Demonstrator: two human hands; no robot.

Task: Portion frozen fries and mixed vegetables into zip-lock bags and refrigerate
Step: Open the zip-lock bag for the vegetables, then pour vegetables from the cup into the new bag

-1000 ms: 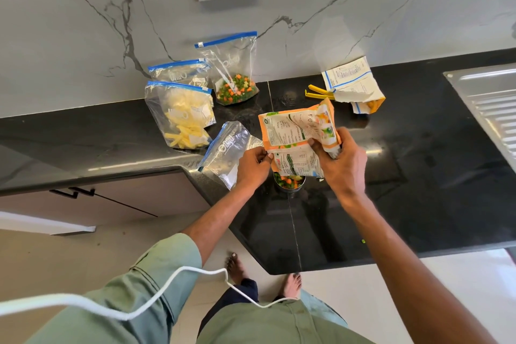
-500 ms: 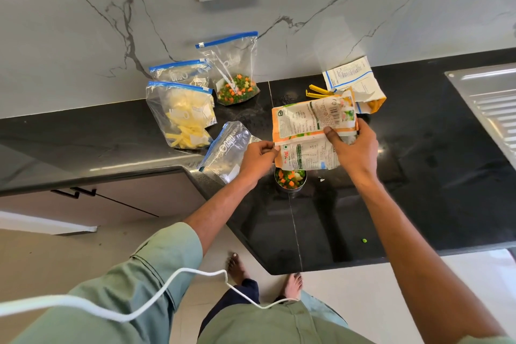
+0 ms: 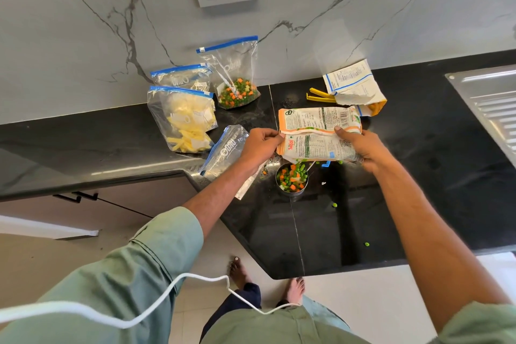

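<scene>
Two grips share one vegetable packet [image 3: 315, 134], holding it just above the black desk [image 3: 418, 176]. The left grip [image 3: 261, 145] pinches the packet's left edge between thumb and curled fingers. The right grip [image 3: 360, 148] clasps the right end, with the thumb across the printed face and the fingers curled underneath. The packet lies sideways and nearly flat between them, creased along its middle.

Its lower edge hangs over a steel cup [image 3: 292, 180], which stands on the desk full of peas and carrot pieces. The cup is just below the packet, between the two wrists and nearer the left one. An empty zip-lock bag [image 3: 226, 151] lies flat under the left wrist.

Beyond it a fries bag [image 3: 184, 120] rests on the desk, with a vegetable bag [image 3: 234, 75] leaning on the wall behind. A torn fries packet [image 3: 354, 86] and yellow clips [image 3: 321, 95] lie beyond the right grip. Loose peas [image 3: 334, 205] dot the desk near its front edge.
</scene>
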